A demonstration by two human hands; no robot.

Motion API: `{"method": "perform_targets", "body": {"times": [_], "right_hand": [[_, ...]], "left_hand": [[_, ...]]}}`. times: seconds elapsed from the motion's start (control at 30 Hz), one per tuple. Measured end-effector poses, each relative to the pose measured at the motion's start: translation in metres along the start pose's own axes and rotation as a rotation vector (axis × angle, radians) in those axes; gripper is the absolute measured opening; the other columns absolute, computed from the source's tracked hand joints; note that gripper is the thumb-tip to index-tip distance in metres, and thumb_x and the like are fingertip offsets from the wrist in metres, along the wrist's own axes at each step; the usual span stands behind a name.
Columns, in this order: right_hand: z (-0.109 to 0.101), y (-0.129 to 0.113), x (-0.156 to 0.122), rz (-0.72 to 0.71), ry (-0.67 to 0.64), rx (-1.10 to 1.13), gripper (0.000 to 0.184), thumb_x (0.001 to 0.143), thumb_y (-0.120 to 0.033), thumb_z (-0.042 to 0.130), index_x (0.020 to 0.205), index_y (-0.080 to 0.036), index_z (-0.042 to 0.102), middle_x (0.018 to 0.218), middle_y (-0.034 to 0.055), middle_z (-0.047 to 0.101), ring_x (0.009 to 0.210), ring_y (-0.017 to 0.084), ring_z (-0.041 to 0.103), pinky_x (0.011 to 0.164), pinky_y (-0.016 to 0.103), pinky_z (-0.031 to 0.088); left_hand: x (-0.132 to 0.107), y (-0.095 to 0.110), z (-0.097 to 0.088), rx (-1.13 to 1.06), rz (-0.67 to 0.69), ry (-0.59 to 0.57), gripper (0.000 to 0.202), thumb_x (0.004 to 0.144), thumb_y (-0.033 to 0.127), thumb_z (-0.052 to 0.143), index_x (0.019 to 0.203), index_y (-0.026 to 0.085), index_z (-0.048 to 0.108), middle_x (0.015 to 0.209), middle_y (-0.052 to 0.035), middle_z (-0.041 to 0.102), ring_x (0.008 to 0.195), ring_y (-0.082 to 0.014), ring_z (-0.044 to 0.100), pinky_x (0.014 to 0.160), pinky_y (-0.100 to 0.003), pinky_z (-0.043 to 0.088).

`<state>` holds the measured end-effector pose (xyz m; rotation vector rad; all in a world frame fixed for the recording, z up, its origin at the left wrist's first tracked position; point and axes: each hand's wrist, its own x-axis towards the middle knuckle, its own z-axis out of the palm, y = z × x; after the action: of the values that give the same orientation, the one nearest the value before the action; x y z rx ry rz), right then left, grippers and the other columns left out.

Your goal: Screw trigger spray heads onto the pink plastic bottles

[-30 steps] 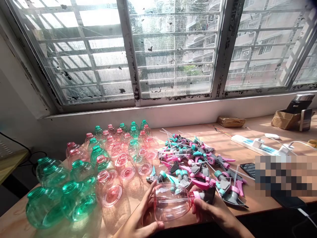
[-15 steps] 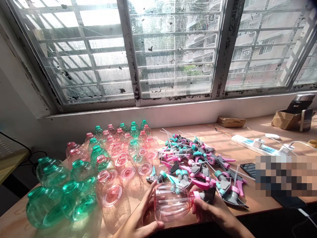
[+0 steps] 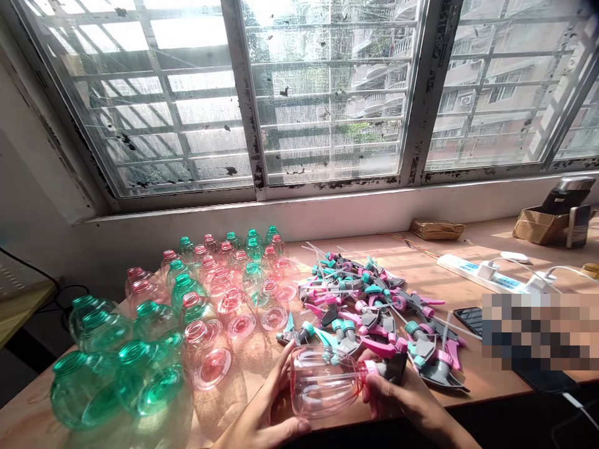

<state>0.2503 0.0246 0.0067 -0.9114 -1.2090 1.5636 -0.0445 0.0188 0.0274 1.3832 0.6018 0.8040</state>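
A clear pink spray bottle [image 3: 322, 390] lies on its side between my hands, its base to the left and its neck to the right. My left hand [image 3: 274, 399] cups the base, thumb below and fingers behind. At the neck, my right hand [image 3: 393, 396] has its fingers closed on the pink collar of the trigger sprayer [image 3: 372, 368]. The sprayer's grey and pink head points right, and its thin tube shows inside the bottle. Just beyond my hands, a pile of trigger sprayers [image 3: 369, 312] in pink, teal and grey is heaped on the table.
Several green bottles [image 3: 79, 393] and pink bottles [image 3: 208, 362] without sprayers stand upright at the left. A power strip [image 3: 461, 268] with chargers, a phone [image 3: 469, 321] and a brown tray [image 3: 437, 229] are on the right. Windows line the wall behind.
The bottle has turned very slightly in my hands. Both hands hold nearly the same place, and everything else stays put.
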Motion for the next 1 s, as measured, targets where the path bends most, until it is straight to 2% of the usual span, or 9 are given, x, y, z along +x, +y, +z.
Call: {"method": "perform_targets", "body": {"times": [0.17, 0.33, 0.37, 0.53, 0.67, 0.8, 1.0], "right_hand": [[0.0, -0.0004, 0.0, -0.006, -0.01, -0.01, 0.046, 0.081, -0.058, 0.079, 0.099, -0.017, 0.066, 0.069, 0.0026, 0.076, 0.054, 0.016, 0.069, 0.053, 0.026, 0.055], [0.0003, -0.0026, 0.0001, -0.018, -0.028, -0.031, 0.044, 0.083, -0.058, 0.077, 0.093, -0.016, 0.069, 0.069, 0.0026, 0.075, 0.055, 0.015, 0.07, 0.052, 0.024, 0.054], [0.0003, -0.0032, 0.0, -0.02, -0.029, -0.037, 0.043, 0.083, -0.058, 0.077, 0.091, -0.016, 0.069, 0.069, 0.0028, 0.075, 0.055, 0.016, 0.07, 0.052, 0.024, 0.055], [-0.0008, -0.0043, -0.0003, -0.007, -0.03, -0.069, 0.044, 0.082, -0.061, 0.076, 0.082, -0.017, 0.07, 0.068, 0.003, 0.075, 0.055, 0.017, 0.07, 0.054, 0.026, 0.056], [-0.0036, -0.0003, 0.0004, 0.002, -0.033, -0.078, 0.047, 0.082, -0.062, 0.076, 0.08, -0.016, 0.072, 0.07, 0.0041, 0.076, 0.056, 0.017, 0.069, 0.056, 0.028, 0.058], [-0.0048, 0.0033, 0.0013, -0.015, -0.032, -0.063, 0.044, 0.083, -0.059, 0.076, 0.083, -0.015, 0.072, 0.071, 0.0045, 0.076, 0.056, 0.017, 0.07, 0.055, 0.028, 0.058], [-0.0038, 0.0036, 0.0009, -0.018, -0.027, -0.034, 0.043, 0.083, -0.057, 0.078, 0.094, -0.016, 0.069, 0.07, 0.003, 0.076, 0.055, 0.016, 0.07, 0.055, 0.028, 0.057]], "left_hand": [[0.0013, 0.0005, -0.0025, 0.037, 0.01, -0.033, 0.086, 0.091, 0.03, 0.075, 0.155, 0.052, 0.022, 0.172, 0.0064, 0.022, 0.158, -0.0338, 0.019, 0.128, -0.055, 0.018], [0.0009, 0.0058, -0.0008, 0.096, 0.0, 0.015, 0.088, 0.091, 0.031, 0.074, 0.157, 0.049, 0.018, 0.172, 0.0054, 0.02, 0.159, -0.0311, -0.003, 0.129, -0.053, 0.013], [0.0009, 0.0068, 0.0002, 0.087, 0.005, 0.025, 0.088, 0.091, 0.031, 0.074, 0.157, 0.049, 0.018, 0.172, 0.0048, 0.022, 0.159, -0.031, -0.002, 0.129, -0.053, 0.013], [0.002, 0.0074, 0.0029, 0.059, 0.019, -0.003, 0.09, 0.09, 0.03, 0.075, 0.156, 0.051, 0.018, 0.171, 0.005, 0.025, 0.158, -0.0328, 0.016, 0.129, -0.055, 0.016], [0.0025, 0.0047, 0.0011, 0.034, 0.011, -0.012, 0.091, 0.088, 0.032, 0.077, 0.156, 0.051, 0.02, 0.172, 0.0062, 0.023, 0.159, -0.0337, 0.014, 0.129, -0.055, 0.014], [0.0018, 0.0016, -0.0014, 0.032, 0.031, -0.046, 0.085, 0.091, 0.031, 0.075, 0.155, 0.052, 0.023, 0.171, 0.0062, 0.024, 0.158, -0.0336, 0.019, 0.128, -0.055, 0.02], [0.0007, -0.0008, -0.0024, 0.062, 0.027, -0.043, 0.086, 0.093, 0.032, 0.072, 0.157, 0.05, 0.018, 0.173, 0.0038, 0.017, 0.158, -0.0348, 0.015, 0.128, -0.056, 0.02]]}}
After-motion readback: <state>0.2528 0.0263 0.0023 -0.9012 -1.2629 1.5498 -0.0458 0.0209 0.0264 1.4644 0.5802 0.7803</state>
